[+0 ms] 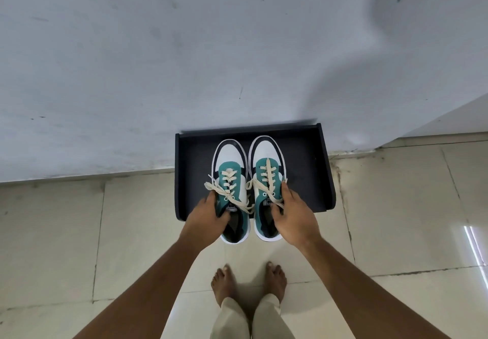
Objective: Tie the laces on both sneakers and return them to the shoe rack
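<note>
— Head view first: how are the arms posed?
— Both forearms are stretched forward and down from the bottom edge, converging on a pair of sneakers.
— And the left hand?
— It is closed on the collar of the left sneaker, thumb tucked inside the opening, fingers curled round the outer side.
— The right hand?
— The right sneaker is gripped likewise: thumb hooked into the collar, fingers pressed together along the outer flank.
— Where are the shoes?
— Side by side over the dark shoe rack against the wall, toes towards the wall, heels overhanging its front edge. Cream laces are seen bowed and trailing.
</note>
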